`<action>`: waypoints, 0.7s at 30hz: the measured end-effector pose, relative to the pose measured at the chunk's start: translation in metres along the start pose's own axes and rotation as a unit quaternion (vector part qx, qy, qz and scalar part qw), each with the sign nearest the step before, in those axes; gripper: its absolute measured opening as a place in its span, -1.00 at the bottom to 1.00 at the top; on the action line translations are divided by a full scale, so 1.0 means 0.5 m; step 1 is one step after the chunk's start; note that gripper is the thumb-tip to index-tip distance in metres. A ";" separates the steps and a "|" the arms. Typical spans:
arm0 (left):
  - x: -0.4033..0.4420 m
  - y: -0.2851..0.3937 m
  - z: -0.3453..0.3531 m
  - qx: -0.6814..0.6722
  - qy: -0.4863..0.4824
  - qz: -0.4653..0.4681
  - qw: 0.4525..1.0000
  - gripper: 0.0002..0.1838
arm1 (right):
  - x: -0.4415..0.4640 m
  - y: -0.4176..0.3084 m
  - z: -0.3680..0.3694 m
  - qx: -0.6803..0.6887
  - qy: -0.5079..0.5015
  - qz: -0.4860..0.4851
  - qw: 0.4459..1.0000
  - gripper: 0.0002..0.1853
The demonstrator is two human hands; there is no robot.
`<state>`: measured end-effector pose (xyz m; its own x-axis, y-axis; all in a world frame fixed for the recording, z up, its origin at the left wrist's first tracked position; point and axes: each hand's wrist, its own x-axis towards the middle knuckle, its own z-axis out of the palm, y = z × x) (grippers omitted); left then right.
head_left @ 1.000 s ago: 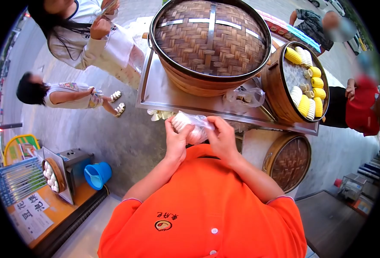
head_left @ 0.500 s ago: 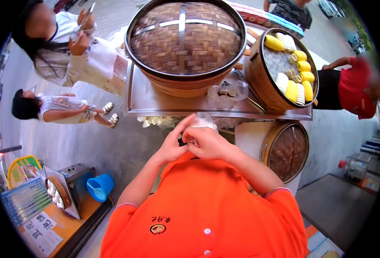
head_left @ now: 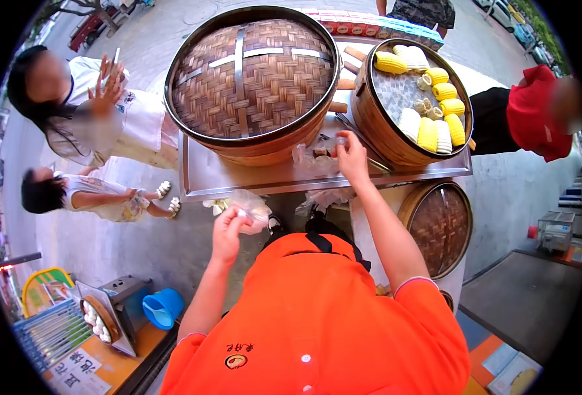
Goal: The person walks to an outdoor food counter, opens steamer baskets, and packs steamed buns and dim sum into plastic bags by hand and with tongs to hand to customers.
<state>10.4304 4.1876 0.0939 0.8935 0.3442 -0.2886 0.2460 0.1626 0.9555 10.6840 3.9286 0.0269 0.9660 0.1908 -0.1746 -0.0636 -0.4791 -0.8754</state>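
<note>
My left hand (head_left: 226,232) is closed in a pinch on a thin clear plastic bag (head_left: 254,209), which hangs loose in front of the table edge. My right hand (head_left: 353,160) is over the metal table, its fingertips pinched at the edge of a second clear plastic bag (head_left: 309,160). That bag lies on the table with something small and dark in it. Metal tongs (head_left: 378,164) lie just right of my right hand. Beyond them stands an open bamboo steamer (head_left: 384,137) holding yellow corn (head_left: 427,135) and white corn (head_left: 409,124).
A large bamboo steamer with a woven lid (head_left: 258,85) stands on the metal table (head_left: 199,181). A lidded steamer (head_left: 438,230) sits lower right. Two people stand at the left, one holding a phone. Boxes (head_left: 363,27) line the far side; a blue bucket (head_left: 163,308) is lower left.
My hands were together at the table edge and have moved apart. The left went left with a plastic bag; the right reached forward to the bag on the table. The view shifted slightly.
</note>
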 end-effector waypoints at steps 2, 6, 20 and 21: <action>0.013 0.002 -0.035 -0.033 0.018 -0.014 0.999 -0.89 | -0.016 -0.010 0.039 0.098 -0.005 -0.058 0.993 -0.66; 0.034 0.028 -0.068 -0.058 0.071 -0.032 0.995 -0.93 | -0.057 -0.055 0.117 -0.003 0.027 -0.105 0.994 -0.63; 0.311 0.009 -0.303 0.128 0.120 0.053 0.983 -0.86 | -0.187 -0.268 0.259 0.112 -0.176 -0.094 0.973 -0.87; 0.332 0.004 -0.314 0.137 0.117 0.054 0.982 -0.82 | -0.193 -0.284 0.285 0.106 -0.190 -0.099 0.971 -0.87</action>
<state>10.5200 4.3903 0.0385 0.8166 0.5544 -0.1607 0.2761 -0.1307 0.9522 10.5640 4.1001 0.1040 0.8053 0.5822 -0.1120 0.0243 -0.2212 -0.9749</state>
